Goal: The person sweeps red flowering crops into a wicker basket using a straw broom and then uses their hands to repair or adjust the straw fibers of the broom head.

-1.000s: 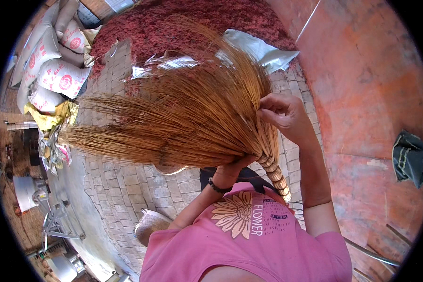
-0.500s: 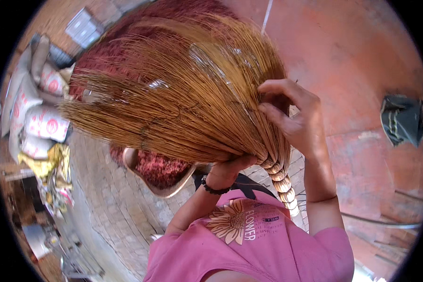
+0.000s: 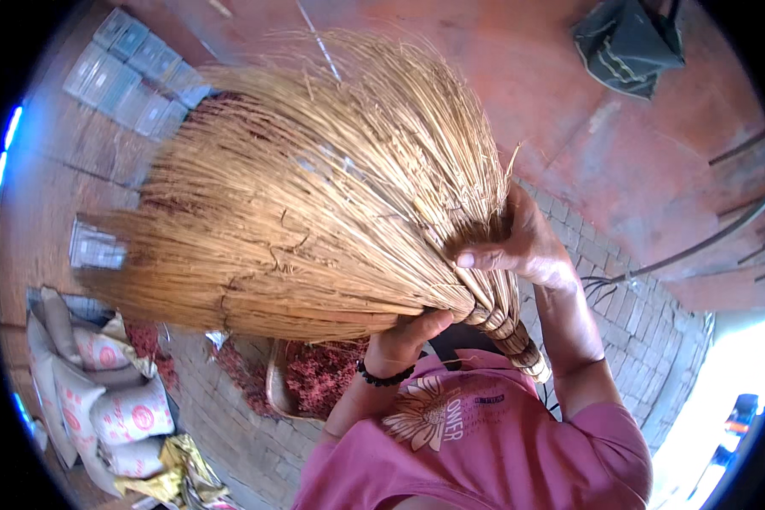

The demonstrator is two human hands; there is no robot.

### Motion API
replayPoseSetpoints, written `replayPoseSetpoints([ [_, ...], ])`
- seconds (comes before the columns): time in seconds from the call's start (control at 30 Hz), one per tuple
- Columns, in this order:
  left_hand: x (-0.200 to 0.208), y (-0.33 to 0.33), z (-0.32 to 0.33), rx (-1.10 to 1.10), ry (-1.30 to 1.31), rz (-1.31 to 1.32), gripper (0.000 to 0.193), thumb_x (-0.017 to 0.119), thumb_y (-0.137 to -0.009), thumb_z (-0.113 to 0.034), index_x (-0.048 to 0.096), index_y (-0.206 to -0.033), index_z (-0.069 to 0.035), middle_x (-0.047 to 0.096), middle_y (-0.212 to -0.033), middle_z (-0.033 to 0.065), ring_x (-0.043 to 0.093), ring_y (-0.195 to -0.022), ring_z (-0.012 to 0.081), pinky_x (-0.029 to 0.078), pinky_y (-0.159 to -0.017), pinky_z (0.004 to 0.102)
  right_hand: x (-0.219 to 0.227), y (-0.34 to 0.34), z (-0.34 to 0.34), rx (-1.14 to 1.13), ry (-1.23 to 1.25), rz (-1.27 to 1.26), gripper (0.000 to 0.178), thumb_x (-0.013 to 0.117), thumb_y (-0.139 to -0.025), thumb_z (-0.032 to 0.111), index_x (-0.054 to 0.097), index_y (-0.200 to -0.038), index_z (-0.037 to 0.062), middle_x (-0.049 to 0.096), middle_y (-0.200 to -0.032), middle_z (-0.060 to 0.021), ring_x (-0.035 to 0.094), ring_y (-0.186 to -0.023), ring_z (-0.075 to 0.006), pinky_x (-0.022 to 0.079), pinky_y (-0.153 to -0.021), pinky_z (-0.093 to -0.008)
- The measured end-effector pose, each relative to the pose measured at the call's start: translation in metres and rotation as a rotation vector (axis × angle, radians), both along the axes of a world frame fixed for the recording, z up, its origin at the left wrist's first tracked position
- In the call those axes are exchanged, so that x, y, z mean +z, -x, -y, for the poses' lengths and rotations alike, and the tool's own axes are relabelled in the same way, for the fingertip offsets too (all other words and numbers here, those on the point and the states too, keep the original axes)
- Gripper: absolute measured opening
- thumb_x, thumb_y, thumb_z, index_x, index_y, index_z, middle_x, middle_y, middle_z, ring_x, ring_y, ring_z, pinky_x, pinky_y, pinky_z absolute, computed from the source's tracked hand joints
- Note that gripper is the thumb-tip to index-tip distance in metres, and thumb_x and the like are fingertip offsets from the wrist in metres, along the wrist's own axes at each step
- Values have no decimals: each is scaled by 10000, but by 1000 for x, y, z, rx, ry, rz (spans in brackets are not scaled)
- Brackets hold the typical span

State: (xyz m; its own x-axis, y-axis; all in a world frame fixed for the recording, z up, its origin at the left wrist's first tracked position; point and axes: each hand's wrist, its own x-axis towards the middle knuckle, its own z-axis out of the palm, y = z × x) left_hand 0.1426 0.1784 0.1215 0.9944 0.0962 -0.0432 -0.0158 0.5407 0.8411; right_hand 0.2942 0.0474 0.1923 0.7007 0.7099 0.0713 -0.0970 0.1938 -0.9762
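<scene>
A straw broom [image 3: 340, 229] with long golden-brown bristles fans out to the left and away from me. Its short bound handle [image 3: 518, 347], ringed with several wraps, points down toward my right side. Beneath the neck, my left hand [image 3: 401, 344] grips the near edge with the thumb showing, a dark bead bracelet on its wrist. On the right edge of the bristles my right hand [image 3: 523, 246] is closed, its thumb pressed over the stalks just above the binding. The fingers of both hands are partly hidden by the broom.
Behind the broom lies reddish plant material, some of it in a basket [image 3: 276, 382] near my left arm. White printed sacks [image 3: 132, 414] stand at the lower left. Grey stacked blocks [image 3: 136, 72] are at the far left. A dark green bag [image 3: 627, 51] sits at the far right.
My view has turned toward the right, so the surroundings appear shifted. My right hand has gone from a loose finger-and-thumb hold on the bristles to a closer grip lower down, near the binding.
</scene>
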Motion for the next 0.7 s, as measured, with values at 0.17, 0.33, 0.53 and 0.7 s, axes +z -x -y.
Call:
replayPoseSetpoints([
  [0.17,1,-5,2,-140,60,8,424,587,-844,-102,485,-1248,-24,527,-1227,82,493,-1130,174,398,-971,308,11,1,8,-23,15,-147,688,833,-604,32,491,-1198,-36,621,-1038,-85,589,-915,-134,500,-760,-259],
  [0.33,-1,-3,-11,-177,321,-28,492,646,-824,-100,466,-1279,-56,526,-1231,58,491,-1139,153,403,-981,292,4,1,-3,-78,-59,-130,496,798,-654,11,589,-1102,-23,660,-989,-84,615,-876,-134,505,-793,-274],
  [0.53,-18,15,-24,-149,-153,58,484,685,-786,-50,513,-1238,-67,568,-1197,73,550,-1076,156,470,-906,303,-8,-6,-8,-78,-15,-75,349,796,-661,26,656,-977,-18,686,-878,-78,630,-786,-126,507,-745,-255],
  [0.7,60,25,-75,-613,-832,455,298,665,-791,-53,605,-1077,5,648,-1037,152,665,-783,197,552,-644,285,21,-10,-9,-99,9,-54,281,786,-666,9,675,-923,-14,690,-868,-92,638,-767,-123,510,-733,-254],
])
